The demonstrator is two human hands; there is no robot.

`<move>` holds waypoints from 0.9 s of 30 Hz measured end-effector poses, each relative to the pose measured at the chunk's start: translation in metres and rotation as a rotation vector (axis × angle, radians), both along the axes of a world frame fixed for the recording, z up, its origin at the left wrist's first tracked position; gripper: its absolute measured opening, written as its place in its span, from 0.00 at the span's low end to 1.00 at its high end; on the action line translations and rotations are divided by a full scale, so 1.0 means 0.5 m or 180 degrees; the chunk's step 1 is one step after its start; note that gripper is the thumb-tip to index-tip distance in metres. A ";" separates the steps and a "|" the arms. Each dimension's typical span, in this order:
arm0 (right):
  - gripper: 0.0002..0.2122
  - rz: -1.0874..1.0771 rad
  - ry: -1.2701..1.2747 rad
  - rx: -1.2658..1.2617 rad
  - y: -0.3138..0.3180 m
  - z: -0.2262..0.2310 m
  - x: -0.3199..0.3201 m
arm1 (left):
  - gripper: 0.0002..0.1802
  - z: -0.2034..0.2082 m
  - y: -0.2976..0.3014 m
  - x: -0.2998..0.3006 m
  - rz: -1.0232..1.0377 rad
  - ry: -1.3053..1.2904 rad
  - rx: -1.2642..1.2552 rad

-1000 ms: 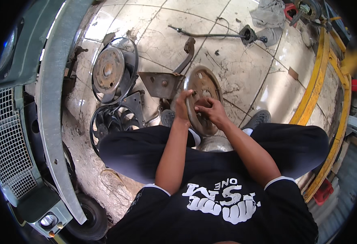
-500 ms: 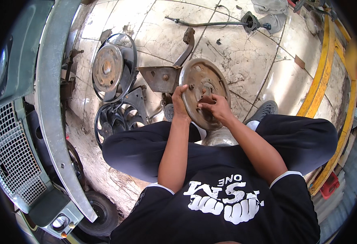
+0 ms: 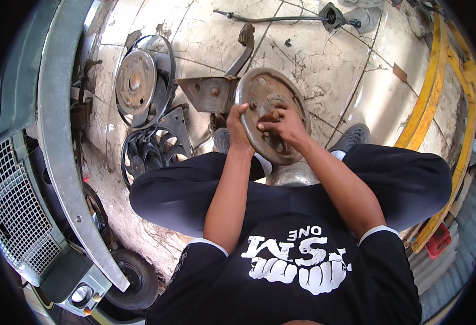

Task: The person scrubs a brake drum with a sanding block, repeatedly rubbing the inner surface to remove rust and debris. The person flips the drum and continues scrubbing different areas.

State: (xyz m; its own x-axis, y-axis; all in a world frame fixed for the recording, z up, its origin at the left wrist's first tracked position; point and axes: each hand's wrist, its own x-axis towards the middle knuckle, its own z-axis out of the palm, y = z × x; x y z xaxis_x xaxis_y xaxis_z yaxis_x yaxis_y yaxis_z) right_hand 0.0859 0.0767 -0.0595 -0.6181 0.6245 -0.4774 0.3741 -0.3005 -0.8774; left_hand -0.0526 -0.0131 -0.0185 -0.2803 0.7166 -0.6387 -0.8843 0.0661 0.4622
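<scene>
1. Round rusty metal plate (image 3: 273, 116) sits at upper centre of the frame, held on edge above the person's lap, its face tilted toward the camera.
2. Left hand (image 3: 239, 130) is closed around the plate's left rim, thumb over the edge.
3. Right hand (image 3: 284, 123) lies on the plate's face near its centre, fingers curled and pinched together; whether they grip a small part there, I cannot tell.
4. A rusty bracket with a pedal arm (image 3: 212, 92) lies on the floor just left of the plate, touching or nearly so.
5. A round hub inside a black ring (image 3: 136, 81) lies at upper left; a black fan (image 3: 147, 151) lies below it.
6. A long rod (image 3: 281, 19) lies along the top of the frame, well apart from both hands.
7. A vehicle bumper and grille (image 3: 59, 162) fill the left edge; yellow beams (image 3: 430, 103) curve down the right.
</scene>
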 end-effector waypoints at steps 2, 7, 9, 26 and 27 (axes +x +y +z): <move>0.26 0.0166 -0.0138 -0.0078 0.004 -0.030 -0.005 | 0.37 -0.025 -0.002 -0.007 -0.0075 0.0039 -0.0049; 0.26 0.0593 -0.0672 0.0379 0.004 -0.050 0.041 | 0.33 0.043 0.024 0.012 -0.0009 -0.0104 0.0058; 0.25 0.0511 -0.0500 0.0433 0.004 -0.069 0.037 | 0.36 0.028 0.026 0.009 0.0088 -0.0015 0.0081; 0.25 0.0382 -0.0134 -0.0163 0.004 0.028 0.009 | 0.32 0.018 0.001 0.020 0.0137 -0.0204 -0.0064; 0.27 0.0386 -0.0035 -0.0085 0.014 0.028 0.006 | 0.31 0.023 0.009 0.020 0.0139 -0.0234 -0.0075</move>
State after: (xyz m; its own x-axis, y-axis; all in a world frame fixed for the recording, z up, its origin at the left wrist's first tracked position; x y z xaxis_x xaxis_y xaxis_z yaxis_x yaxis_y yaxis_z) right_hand 0.0891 0.0838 -0.0456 -0.6829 0.5326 -0.5001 0.4187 -0.2756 -0.8653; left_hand -0.0427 -0.0086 -0.0068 -0.2627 0.6892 -0.6753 -0.9180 0.0370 0.3948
